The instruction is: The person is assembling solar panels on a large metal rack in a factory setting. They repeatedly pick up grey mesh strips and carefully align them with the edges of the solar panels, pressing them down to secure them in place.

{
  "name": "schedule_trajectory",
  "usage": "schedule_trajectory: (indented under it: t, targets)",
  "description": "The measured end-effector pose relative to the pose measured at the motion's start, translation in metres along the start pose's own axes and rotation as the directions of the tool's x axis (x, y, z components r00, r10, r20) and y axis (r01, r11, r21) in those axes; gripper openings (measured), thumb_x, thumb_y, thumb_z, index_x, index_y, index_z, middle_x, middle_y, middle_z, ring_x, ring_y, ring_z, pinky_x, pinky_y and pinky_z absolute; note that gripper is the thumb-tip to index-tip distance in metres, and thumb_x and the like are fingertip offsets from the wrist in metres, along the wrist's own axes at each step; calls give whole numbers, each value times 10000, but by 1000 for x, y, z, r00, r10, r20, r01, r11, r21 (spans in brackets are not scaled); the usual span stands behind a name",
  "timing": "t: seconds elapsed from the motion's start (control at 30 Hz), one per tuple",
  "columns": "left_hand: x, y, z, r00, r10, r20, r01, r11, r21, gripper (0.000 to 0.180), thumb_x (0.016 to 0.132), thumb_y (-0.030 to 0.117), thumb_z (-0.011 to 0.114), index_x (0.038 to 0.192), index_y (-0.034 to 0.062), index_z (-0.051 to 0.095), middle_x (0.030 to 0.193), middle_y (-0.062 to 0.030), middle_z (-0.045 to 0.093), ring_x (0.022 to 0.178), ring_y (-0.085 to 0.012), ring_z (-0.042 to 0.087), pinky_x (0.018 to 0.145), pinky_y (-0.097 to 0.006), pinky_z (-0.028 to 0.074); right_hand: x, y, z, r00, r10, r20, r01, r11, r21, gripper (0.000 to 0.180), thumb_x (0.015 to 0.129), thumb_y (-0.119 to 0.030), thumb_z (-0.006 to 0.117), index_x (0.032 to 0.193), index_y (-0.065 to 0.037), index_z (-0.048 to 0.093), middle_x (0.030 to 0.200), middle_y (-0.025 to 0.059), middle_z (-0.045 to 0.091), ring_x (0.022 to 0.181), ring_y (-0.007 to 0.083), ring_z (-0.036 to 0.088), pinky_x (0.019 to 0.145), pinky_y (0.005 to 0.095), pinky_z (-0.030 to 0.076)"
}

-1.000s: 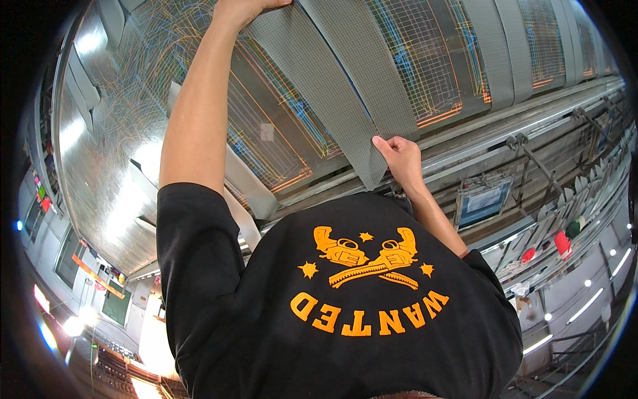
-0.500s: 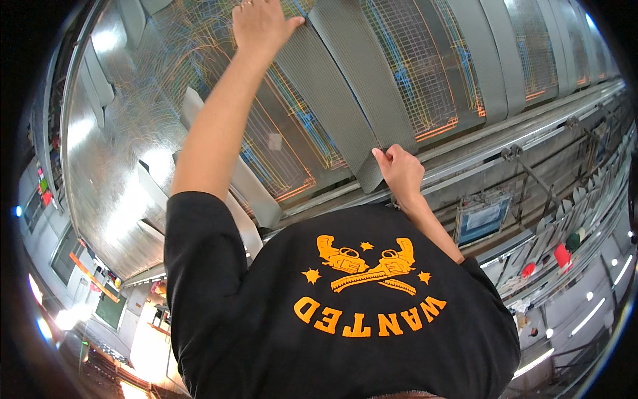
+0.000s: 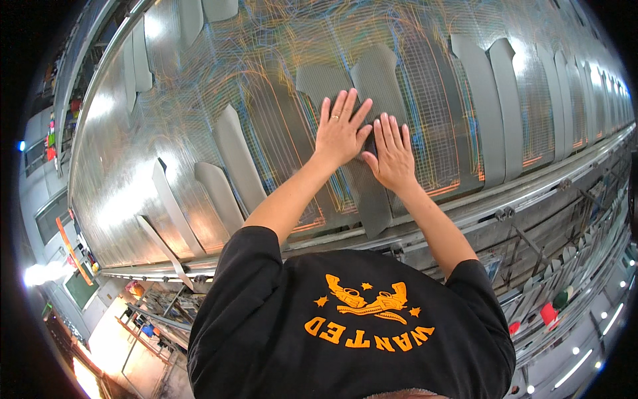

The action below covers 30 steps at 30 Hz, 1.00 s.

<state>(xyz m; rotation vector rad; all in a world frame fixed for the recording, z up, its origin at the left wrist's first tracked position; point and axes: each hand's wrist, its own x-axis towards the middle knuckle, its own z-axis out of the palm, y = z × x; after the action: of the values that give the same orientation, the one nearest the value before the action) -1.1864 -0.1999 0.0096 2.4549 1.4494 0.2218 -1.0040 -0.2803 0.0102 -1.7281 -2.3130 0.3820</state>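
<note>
Two textured grey fabric panels (image 3: 380,70) lie side by side on the long glossy table, their near ends reaching its front edge. My left hand (image 3: 341,133), a ring on one finger, rests flat with spread fingers on the left panel (image 3: 372,206). Beside it, my right hand (image 3: 393,158) is laid flat too, fingers stretched out over the right panel. The two hands almost meet at the thumbs. They hide the middle stretch of both panels and part of the seam between them.
The table (image 3: 425,86) is covered in blue, yellow and orange outlines. More grey panels lie to the right (image 3: 480,113) and left (image 3: 236,149), some overhanging the front edge. A metal rail (image 3: 458,206) runs along that edge, with racks (image 3: 551,266) beyond at the right.
My left hand has come down and right from the far end onto the left panel. My right hand has let go of the near panel edge and moved farther up, flattening out.
</note>
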Motion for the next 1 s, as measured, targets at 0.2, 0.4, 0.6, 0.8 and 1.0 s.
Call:
schedule_trajectory:
  t: [0.2,0.4,0.6,0.8,1.0]
  targets:
    - [47,-41,-13,984,-128,-126,138,987,78,594,1090,534,408,1631,289,390,1722,-171,260,1594,-400,207,1255,-664,115,112,28,-7,989,-106,-101,100,993,-65,697,1060,-646,371,1566,-181,487,1678,181,341,1566,366,287,1272,572,204]
    - [38,-29,-21,957,-251,-148,271,952,140,631,1073,406,451,1654,194,329,1723,-229,204,1587,-465,165,1261,-661,112,142,26,-15,987,-114,-109,105,990,-91,700,1049,-611,429,1584,-159,452,1675,205,332,1554,401,293,1261,605,198]
    - [-59,12,-5,982,-191,3,191,978,82,697,1048,410,482,1667,160,281,1718,-261,177,1595,-437,158,1280,-623,99,60,-4,-11,990,-141,-9,140,988,-57,740,1029,-581,469,1579,-88,439,1670,260,308,1557,449,262,1259,637,162]
    - [-174,66,-19,970,-157,186,156,988,18,875,979,572,566,1684,174,235,1745,-240,88,1626,-395,31,1292,-599,54,-94,-51,-14,988,-118,96,125,989,-76,722,1033,-520,509,1596,-82,398,1687,252,271,1573,435,234,1257,638,166]
    - [-204,87,-6,979,-170,112,171,985,0,909,988,667,498,1695,183,196,1758,-213,48,1631,-370,9,1289,-600,0,-178,-83,-28,968,20,252,-5,998,-57,785,998,-489,610,1588,-26,377,1671,306,260,1561,474,248,1241,627,230]
